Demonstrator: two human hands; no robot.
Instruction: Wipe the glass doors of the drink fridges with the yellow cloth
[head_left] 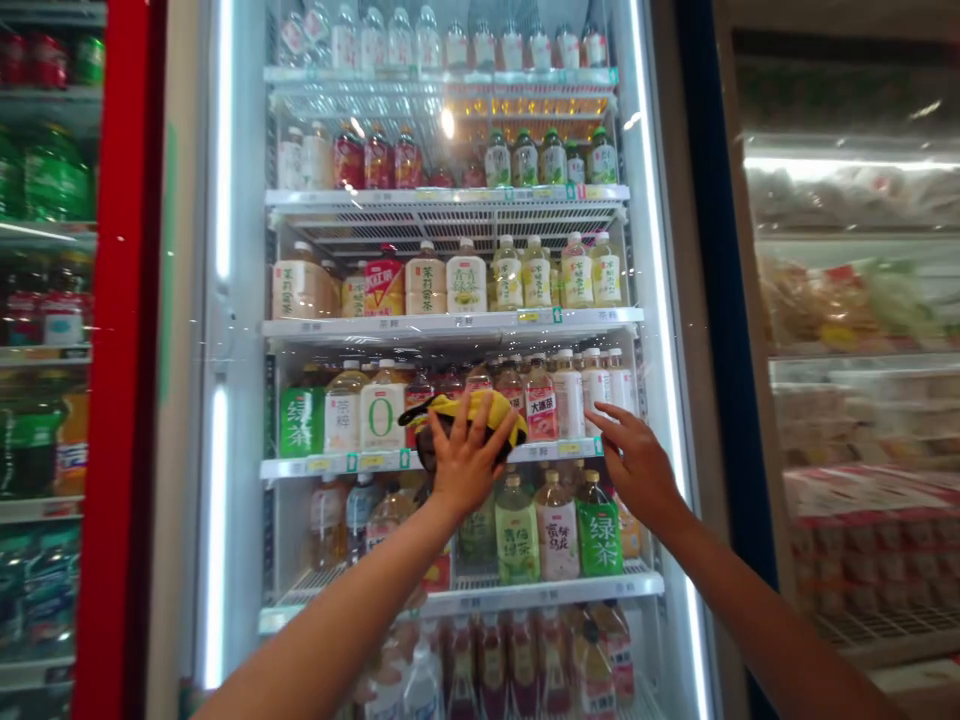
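Note:
My left hand (466, 462) is spread flat over a yellow and black cloth (514, 428), holding it up at the front of a tall glass-fronted drinks fridge (454, 325). Part of the cloth is hidden behind the fingers. To the right, my right hand (636, 462) is raised with its fingers apart and nothing in it. Its fingertips are in front of the white-labelled bottles (596, 385); whether they touch the glass I cannot tell. Left of the cloth, behind the glass, stands a bottle marked 0 (382, 415).
Shelves of bottled drinks fill the fridge, with lit strips (215, 530) along both sides. A red-framed cooler (112, 350) stands at the left. An open-looking shelf unit with packaged food (862, 500) is at the right, beyond a dark blue post (724, 300).

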